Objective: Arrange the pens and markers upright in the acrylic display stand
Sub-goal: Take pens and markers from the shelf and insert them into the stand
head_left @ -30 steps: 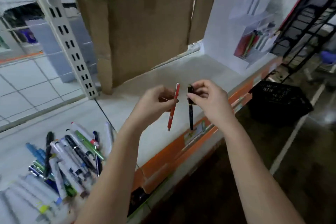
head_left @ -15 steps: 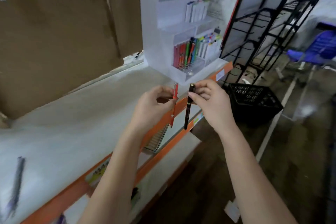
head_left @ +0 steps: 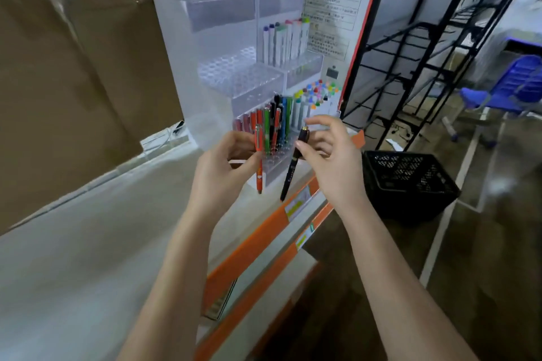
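Two bare hands raised side by side, close but apart, just in front of the stand. Left hand [head_left: 223, 168] pinching an orange pen [head_left: 259, 161], hung near vertical, tip down. Right hand [head_left: 328, 164] pinching a black pen [head_left: 293, 167] by its gold-tipped cap, slanted, tip down and toward the left (other fingers spread loose). Behind, on a pale shelf [head_left: 88, 243] with an orange front edge, a tiered acrylic display stand [head_left: 181, 67]: lowest tier packed with upright coloured pens [head_left: 274, 123] and markers [head_left: 311, 99], upper right tier with white markers [head_left: 286, 41]. Farther right, on the floor, a black crate [head_left: 410, 182].
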`<state>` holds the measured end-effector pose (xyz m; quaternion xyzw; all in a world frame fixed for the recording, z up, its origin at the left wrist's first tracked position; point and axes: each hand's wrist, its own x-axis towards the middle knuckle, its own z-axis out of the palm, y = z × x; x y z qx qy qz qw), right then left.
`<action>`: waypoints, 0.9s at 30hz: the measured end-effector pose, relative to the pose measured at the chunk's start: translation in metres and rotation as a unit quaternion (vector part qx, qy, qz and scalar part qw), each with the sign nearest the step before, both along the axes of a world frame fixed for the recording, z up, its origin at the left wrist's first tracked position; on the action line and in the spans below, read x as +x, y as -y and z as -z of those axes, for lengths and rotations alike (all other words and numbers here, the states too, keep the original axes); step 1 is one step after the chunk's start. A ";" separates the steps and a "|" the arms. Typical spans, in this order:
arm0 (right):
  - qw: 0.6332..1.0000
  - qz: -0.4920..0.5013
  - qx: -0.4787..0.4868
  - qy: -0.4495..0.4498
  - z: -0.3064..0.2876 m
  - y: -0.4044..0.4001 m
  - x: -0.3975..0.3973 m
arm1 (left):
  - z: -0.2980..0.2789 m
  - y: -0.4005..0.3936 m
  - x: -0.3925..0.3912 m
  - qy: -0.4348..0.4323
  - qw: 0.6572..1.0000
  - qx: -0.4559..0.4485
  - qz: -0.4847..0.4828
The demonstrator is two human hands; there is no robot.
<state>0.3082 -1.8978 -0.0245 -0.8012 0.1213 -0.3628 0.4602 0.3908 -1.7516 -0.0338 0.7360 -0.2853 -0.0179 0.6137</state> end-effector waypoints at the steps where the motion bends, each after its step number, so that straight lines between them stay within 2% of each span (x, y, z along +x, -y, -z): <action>1: 1.000 0.001 -0.005 0.005 -0.001 0.005 0.010 | 0.001 0.005 0.008 -0.006 1.000 -0.008 -0.011; 8: 0.997 0.010 -0.025 0.069 0.006 0.030 0.064 | 0.004 0.029 0.041 -0.011 0.997 -0.055 -0.057; 13: 0.992 0.008 -0.088 0.096 0.010 0.040 0.087 | 0.007 0.037 0.045 -0.011 0.996 -0.060 -0.070; 21: 0.982 -0.061 -0.161 0.079 0.021 0.051 0.109 | 0.007 0.049 0.040 -0.017 0.991 -0.076 -0.106; 27: 0.966 -0.068 -0.238 0.073 0.031 0.057 0.117 | 0.011 0.058 0.044 -0.020 0.986 -0.075 -0.145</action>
